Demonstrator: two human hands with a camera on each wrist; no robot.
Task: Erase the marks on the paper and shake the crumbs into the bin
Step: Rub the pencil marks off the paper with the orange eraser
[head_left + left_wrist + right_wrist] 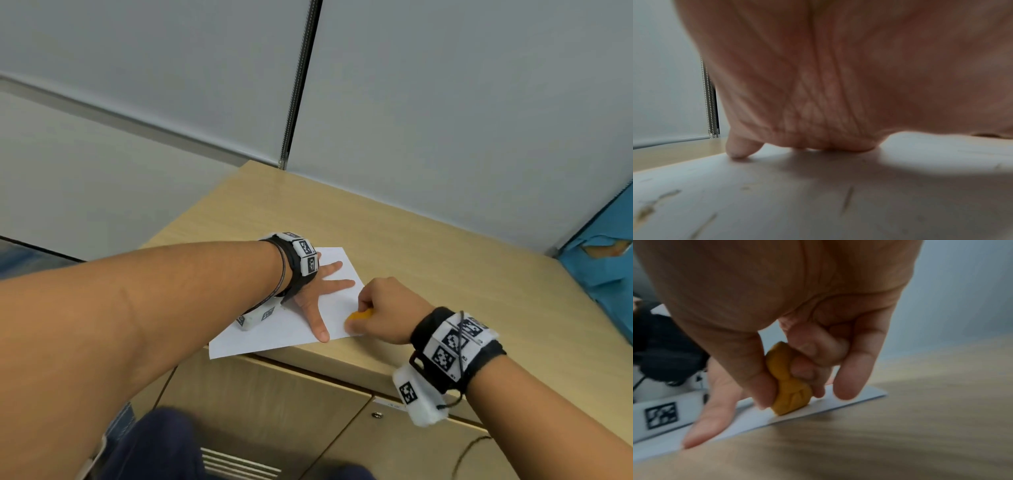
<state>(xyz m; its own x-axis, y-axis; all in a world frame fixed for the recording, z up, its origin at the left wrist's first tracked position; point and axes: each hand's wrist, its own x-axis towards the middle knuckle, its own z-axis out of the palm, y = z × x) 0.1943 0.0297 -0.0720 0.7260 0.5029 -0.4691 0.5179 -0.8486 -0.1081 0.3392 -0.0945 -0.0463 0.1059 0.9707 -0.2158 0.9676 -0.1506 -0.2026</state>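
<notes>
A white sheet of paper lies on the wooden cabinet top, its near corner hanging over the front edge. My left hand lies flat on the sheet with fingers spread, pressing it down. My right hand pinches an orange eraser between thumb and fingers. In the right wrist view the eraser touches the paper close to its right edge. In the left wrist view my palm fills the picture, and dark crumbs lie on the paper. No bin is in view.
Grey wall panels rise right behind the cabinet top. A blue cover lies at the far right. Cabinet doors with a small lock are below the front edge, and my dark trousers show at the bottom.
</notes>
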